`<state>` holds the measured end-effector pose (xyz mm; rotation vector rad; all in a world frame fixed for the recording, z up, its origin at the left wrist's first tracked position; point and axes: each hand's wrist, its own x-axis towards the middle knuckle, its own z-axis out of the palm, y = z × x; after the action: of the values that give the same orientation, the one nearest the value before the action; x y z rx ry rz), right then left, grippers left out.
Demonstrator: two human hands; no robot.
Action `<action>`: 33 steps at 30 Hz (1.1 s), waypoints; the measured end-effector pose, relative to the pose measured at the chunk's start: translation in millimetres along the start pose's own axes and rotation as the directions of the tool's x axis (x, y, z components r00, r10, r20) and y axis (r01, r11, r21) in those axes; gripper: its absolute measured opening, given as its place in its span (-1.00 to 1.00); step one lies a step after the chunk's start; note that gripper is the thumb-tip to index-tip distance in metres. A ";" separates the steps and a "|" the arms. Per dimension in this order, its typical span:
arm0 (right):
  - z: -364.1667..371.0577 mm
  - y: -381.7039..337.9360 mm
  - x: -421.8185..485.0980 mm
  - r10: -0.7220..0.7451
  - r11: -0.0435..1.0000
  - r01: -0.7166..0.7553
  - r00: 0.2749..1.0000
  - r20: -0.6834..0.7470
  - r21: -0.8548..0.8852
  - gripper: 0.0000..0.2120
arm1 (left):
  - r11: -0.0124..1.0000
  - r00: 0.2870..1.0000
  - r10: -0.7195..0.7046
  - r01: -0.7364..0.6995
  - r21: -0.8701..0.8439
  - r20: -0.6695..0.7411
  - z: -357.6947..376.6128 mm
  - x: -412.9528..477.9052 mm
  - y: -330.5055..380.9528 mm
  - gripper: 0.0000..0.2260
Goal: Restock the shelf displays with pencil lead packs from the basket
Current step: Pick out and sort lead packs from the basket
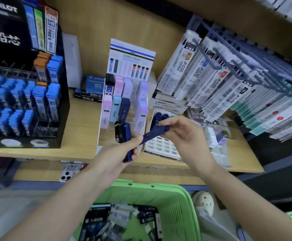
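Note:
My left hand (122, 150) grips a small stack of navy and black pencil lead packs (122, 133), held upright in front of the white tiered lead display (124, 101). My right hand (181, 131) pinches one navy lead pack (154, 132) at its upper end, while the pack's lower end lies against my left fingers. The display holds pink, light blue, navy and lilac packs in two rows. The green basket (174, 206) sits below the shelf, filled with several dark and clear lead packs (117, 221).
A black Pilot display (20, 94) with blue lead tubes stands at the left. Hanging refill packs (216, 80) fill the right on hooks. Flat Mono boxes (166, 105) and a clear organiser (216, 141) lie behind my right hand. The wooden shelf edge (37, 152) runs below.

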<state>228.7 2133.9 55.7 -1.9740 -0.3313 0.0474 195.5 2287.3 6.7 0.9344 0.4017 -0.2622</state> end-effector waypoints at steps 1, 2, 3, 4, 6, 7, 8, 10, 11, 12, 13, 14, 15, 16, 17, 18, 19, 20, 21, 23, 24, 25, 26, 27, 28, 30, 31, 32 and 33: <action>0.9 -1.1 0.7 0.012 1.000 -0.012 1.000 0.011 0.002 -0.67 | 1.000 1.000 0.021 -0.021 -0.001 -0.023 -1.4 0.3 0.8 -0.95; 2.0 -2.3 0.5 0.029 1.000 -0.029 0.999 0.029 0.007 -0.68 | 0.999 0.998 0.048 -0.047 0.004 -0.046 -2.5 0.4 1.7 -0.95; 3.2 -3.1 0.0 0.055 0.998 -0.056 0.997 0.053 0.017 -0.67 | 0.997 0.995 0.080 -0.079 0.020 -0.067 -3.4 1.0 2.2 -0.95; 4.3 -3.4 -0.9 0.087 0.996 -0.089 0.993 0.075 0.028 -0.65 | 0.992 0.990 0.118 -0.114 0.055 -0.081 -4.4 1.0 2.7 -0.95; 6.9 -4.7 -3.3 0.142 0.989 -0.145 0.986 0.087 0.025 -0.65 | 0.970 0.975 0.199 -0.182 0.160 -0.095 -5.9 1.1 3.1 -0.95; 8.3 -5.6 -4.4 0.168 0.985 -0.170 0.983 0.074 0.025 -0.69 | 0.955 0.968 0.234 -0.210 0.208 -0.096 -6.6 1.0 2.9 -0.95; 9.0 -6.8 -5.5 0.200 0.979 -0.202 0.978 0.056 0.035 -0.74 | 0.939 0.960 0.264 -0.234 0.251 -0.093 -7.4 0.5 2.8 -0.96; 10.0 -9.4 -6.7 0.274 0.960 -0.276 0.961 0.040 0.039 -0.85 | 0.906 0.950 0.304 -0.264 0.330 -0.074 -9.5 -0.6 1.3 -0.95; 10.0 -9.9 -6.9 0.293 0.956 -0.293 0.955 0.049 -0.002 -0.89 | 0.895 0.950 0.307 -0.267 0.358 -0.061 -10.4 -1.4 0.2 -0.95; 9.3 -9.7 -7.3 0.295 0.954 -0.290 0.953 0.068 -0.075 -0.92 | 0.890 0.952 0.301 -0.262 0.374 -0.049 -11.3 -2.5 -0.9 -0.94; 9.1 -9.0 -7.5 0.293 0.948 -0.277 0.951 0.094 -0.156 -0.93 | 0.888 0.955 0.295 -0.258 0.381 -0.041 -11.9 -3.3 -1.9 -0.94; 9.2 -8.2 -8.4 0.298 0.937 -0.265 0.947 0.121 -0.227 -0.93 | 0.885 0.955 0.295 -0.259 0.387 -0.035 -12.3 -4.3 -2.7 -0.93; 9.9 -7.1 -9.5 0.313 0.924 -0.266 0.938 0.145 -0.273 -0.93 | 0.878 0.953 0.303 -0.268 0.396 -0.028 -12.5 -5.1 -3.3 -0.93; 11.1 -5.9 -11.1 0.335 0.915 -0.279 0.928 0.163 -0.291 -0.92 | 0.870 0.949 0.314 -0.278 0.406 -0.023 -12.4 -5.9 -3.4 -0.93; 12.1 -4.2 -13.0 0.353 0.911 -0.296 0.920 0.173 -0.286 -0.91 | 0.864 0.946 0.324 -0.287 0.415 -0.020 -12.6 -6.3 -3.6 -0.93; 13.1 -2.9 -15.0 0.359 0.913 -0.307 0.917 0.173 -0.270 -0.89 | 0.860 0.944 0.329 -0.291 0.419 -0.020 -12.9 -6.6 -3.4 -0.93; 13.4 -1.4 -16.1 0.345 0.920 -0.299 0.925 0.157 -0.255 -0.88 | 0.859 0.943 0.331 -0.291 0.422 -0.023 -13.6 -6.8 -3.3 -0.93; 12.5 -0.5 -16.8 0.309 0.930 -0.272 0.942 0.127 -0.247 -0.88 | 0.859 0.943 0.331 -0.288 0.423 -0.029 -14.7 -7.2 -3.1 -0.93; 10.8 -0.4 -16.4 0.266 0.941 -0.238 0.960 0.089 -0.241 -0.89 | 0.862 0.943 0.329 -0.283 0.420 -0.039 -15.7 -7.5 -2.9 -0.93; 5.8 -1.7 -13.8 0.195 0.960 -0.188 0.981 0.012 -0.208 -0.89 | 0.864 0.941 0.334 -0.279 0.419 -0.062 -18.3 -8.5 -2.0 -0.94; 3.5 -2.4 -11.9 0.172 0.968 -0.172 0.985 -0.016 -0.184 -0.88 | 0.863 0.939 0.338 -0.279 0.422 -0.070 -19.2 -8.7 -1.2 -0.95; 2.6 -2.9 -9.1 0.149 0.972 -0.152 0.988 -0.034 -0.176 -0.87 | 0.860 0.936 0.344 -0.279 0.428 -0.079 -20.9 -8.8 -0.2 -0.96; 2.5 -3.6 -6.0 0.121 0.974 -0.128 0.991 -0.047 -0.187 -0.86 | 0.857 0.934 0.348 -0.279 0.433 -0.086 -21.7 -8.1 0.6 -0.95; 3.8 -5.1 -2.1 0.093 0.974 -0.103 0.994 -0.056 -0.203 -0.85 | 0.855 0.931 0.351 -0.278 0.439 -0.095 -22.9 -6.9 1.4 -0.93; 6.8 -7.4 2.8 0.065 0.975 -0.076 0.996 -0.059 -0.208 -0.84 | 0.853 0.928 0.356 -0.276 0.443 -0.108 -24.6 -5.7 2.1 -0.92; 15.4 -12.8 14.4 0.009 0.979 -0.023 0.998 -0.070 -0.204 -0.83 | 0.862 0.922 0.363 -0.275 0.426 -0.137 -27.8 -3.1 3.9 -0.91; 20.3 -15.7 21.3 -0.025 0.975 0.007 0.997 -0.077 -0.224 -0.83 | 0.872 0.920 0.361 -0.275 0.405 -0.151 -29.1 -1.9 5.0 -0.91; 25.3 -18.0 28.7 -0.065 0.964 0.042 0.995 -0.080 -0.263 -0.85 | 0.883 0.919 0.358 -0.275 0.381 -0.165 -31.0 -1.0 6.3 -0.92; 30.2 -19.1 36.3 -0.105 0.947 0.077 0.992 -0.072 -0.312 -0.88 | 0.892 0.919 0.353 -0.274 0.359 -0.176 -32.5 -0.5 7.6 -0.92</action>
<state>254.0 2177.2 64.5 -2.2602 -0.3907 -0.1597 190.9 2318.3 -4.8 1.3513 0.4250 0.0892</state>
